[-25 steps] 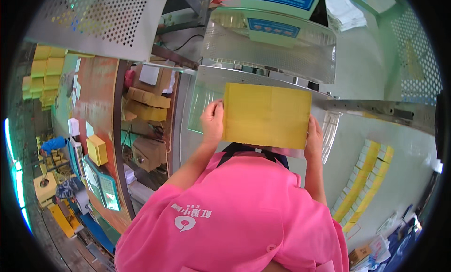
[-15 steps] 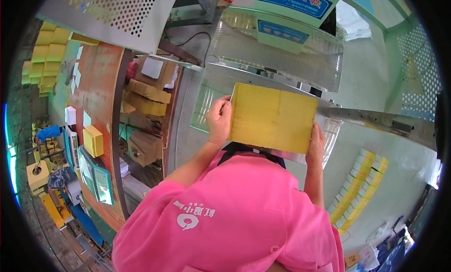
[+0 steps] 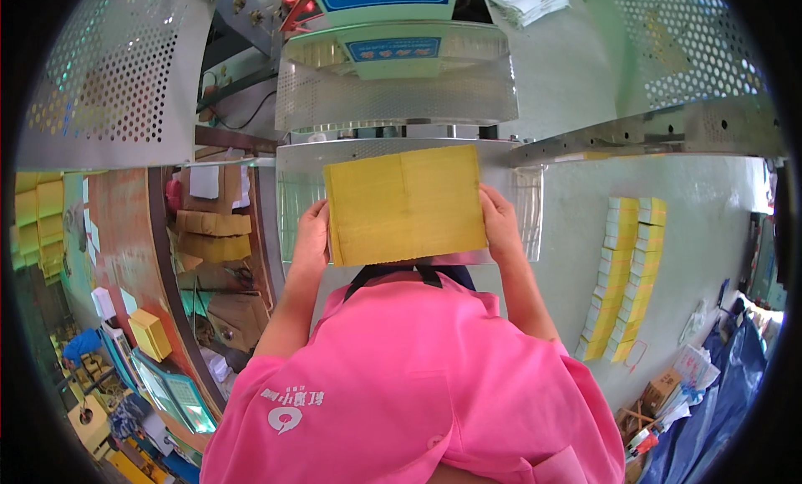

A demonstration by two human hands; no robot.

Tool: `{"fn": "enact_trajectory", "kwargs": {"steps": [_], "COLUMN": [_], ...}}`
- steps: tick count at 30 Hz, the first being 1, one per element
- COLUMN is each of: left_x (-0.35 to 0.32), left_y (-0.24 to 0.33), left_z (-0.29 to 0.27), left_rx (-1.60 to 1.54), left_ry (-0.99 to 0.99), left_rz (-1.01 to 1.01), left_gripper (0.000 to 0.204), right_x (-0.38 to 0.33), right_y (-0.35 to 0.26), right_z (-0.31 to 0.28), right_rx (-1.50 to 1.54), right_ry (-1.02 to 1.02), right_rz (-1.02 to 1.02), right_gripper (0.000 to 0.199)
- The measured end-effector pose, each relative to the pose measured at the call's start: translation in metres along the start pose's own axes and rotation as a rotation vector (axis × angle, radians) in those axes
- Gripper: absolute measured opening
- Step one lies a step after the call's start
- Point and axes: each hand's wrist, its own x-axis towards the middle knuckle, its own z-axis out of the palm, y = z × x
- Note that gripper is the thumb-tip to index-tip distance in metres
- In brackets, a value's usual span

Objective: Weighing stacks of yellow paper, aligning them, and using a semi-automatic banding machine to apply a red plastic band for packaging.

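A rectangle of rough yellow paper (image 3: 407, 204) with ragged edges is held up flat in front of my chest; how many layers it has I cannot tell. My left hand (image 3: 312, 233) grips its left edge, the fingers partly hidden behind it. At the opposite edge my right hand (image 3: 499, 223) has its thumb on the side and its other fingers mostly out of sight. Under and beyond the paper lies the shiny metal bed (image 3: 292, 162) of a machine, below a perforated clear guard (image 3: 397, 96).
A metal bar (image 3: 652, 135) juts out at the right. Beyond it two rows of yellow-and-white bundles (image 3: 622, 275) line the floor. At left stands a worn red-brown table (image 3: 125, 225) with a yellow block (image 3: 150, 334) and a scale (image 3: 180, 388). A perforated panel (image 3: 109, 83) fills the upper left.
My view has turned, so the machine now sits squarely ahead. The yellow paper remains between both hands, its tilt now rising slightly to the right.
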Motion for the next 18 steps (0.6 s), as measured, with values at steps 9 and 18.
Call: {"fn": "enact_trajectory", "kwargs": {"steps": [9,18], "left_x": [-0.012,0.006], "left_y": [0.012,-0.027], "left_z": [0.023,0.079], "left_rx": [0.179,0.355], "left_ry": [-0.183,-0.329], "left_rz": [0.344,0.558], "left_gripper": [0.029,0.035], "right_x": [0.009,0.031], "right_y": [-0.046,-0.006], "right_z": [-0.007,-0.037], "right_rx": [0.064,0.689], "right_ry": [-0.158,0.178], "right_rz": [-0.184,-0.242], "right_gripper": [0.031,0.016]}}
